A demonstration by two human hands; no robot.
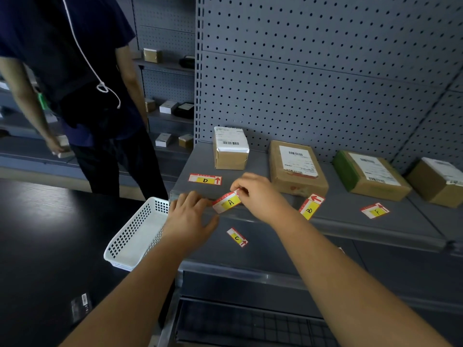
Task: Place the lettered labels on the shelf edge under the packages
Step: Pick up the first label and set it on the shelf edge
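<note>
Head view. The right hand (260, 194) pinches the upper right end of label A (227, 202) between its curled thumb and fingertips. The label is tilted, its right end higher, and it sits at the front edge of the upper shelf (350, 216), just below and in front of the small box (230, 151). The left hand (189, 214) lies against the same edge with its fingers nearly straight. Its fingertips touch the label's left end and its thumb is spread out below; it grips nothing that can be seen.

Four packages stand on the upper shelf against the pegboard back (313, 71). From left to right they are the small box with a white shipping slip, a flat brown package (297, 167), a package with a green side (368, 174) and a brown box (438, 181) at the frame's right edge.

Label D (205, 179) lies flat on the shelf, left of and in front of the small box. Label B (311, 206) lies tilted over the front edge before the flat brown package. A further label (375, 210), its letter hard to read, lies before the green-sided package. Label C (237, 237) rests on the lower shelf (313, 259), below the hands.

A white perforated basket (135, 236) sits at the left end of the lower shelf, beside the left wrist. A second person in dark clothes (82, 83) stands at the left.
</note>
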